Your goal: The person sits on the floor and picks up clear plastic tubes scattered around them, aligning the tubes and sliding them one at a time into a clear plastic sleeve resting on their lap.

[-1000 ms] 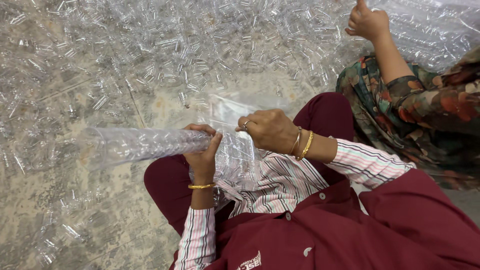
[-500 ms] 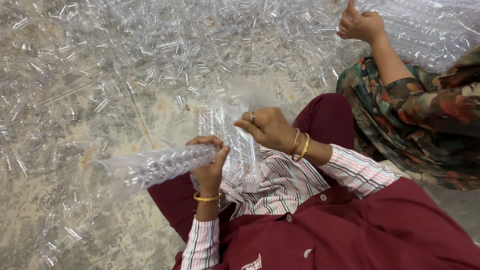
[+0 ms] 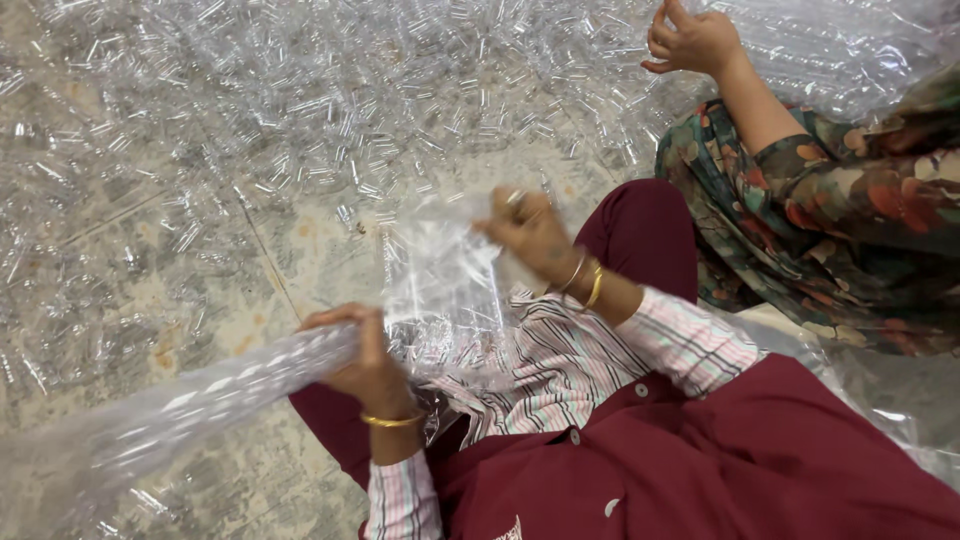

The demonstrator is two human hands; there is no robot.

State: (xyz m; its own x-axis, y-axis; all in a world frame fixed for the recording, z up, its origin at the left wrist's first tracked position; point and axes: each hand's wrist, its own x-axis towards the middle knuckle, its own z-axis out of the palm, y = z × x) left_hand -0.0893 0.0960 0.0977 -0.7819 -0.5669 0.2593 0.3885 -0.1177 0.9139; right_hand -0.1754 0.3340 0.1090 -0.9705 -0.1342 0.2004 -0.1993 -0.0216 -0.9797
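One clear plastic bag (image 3: 440,290) is lying across the person's lap. The left hand (image 3: 365,360) is gripping its filled, twisted end, fingers clamped around it. The right hand (image 3: 530,232) is pinching the bag's upper edge. Countless small clear tubes (image 3: 300,130) are covering the floor (image 3: 310,250) beyond the bag. A co-worker's hand (image 3: 695,40) is reaching among them, far right of the bag.

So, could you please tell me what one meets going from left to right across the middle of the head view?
Filled clear plastic bag → left hand gripping it → loose clear plastic sheet → right hand → maroon trouser knee → co-worker's patterned sleeve.
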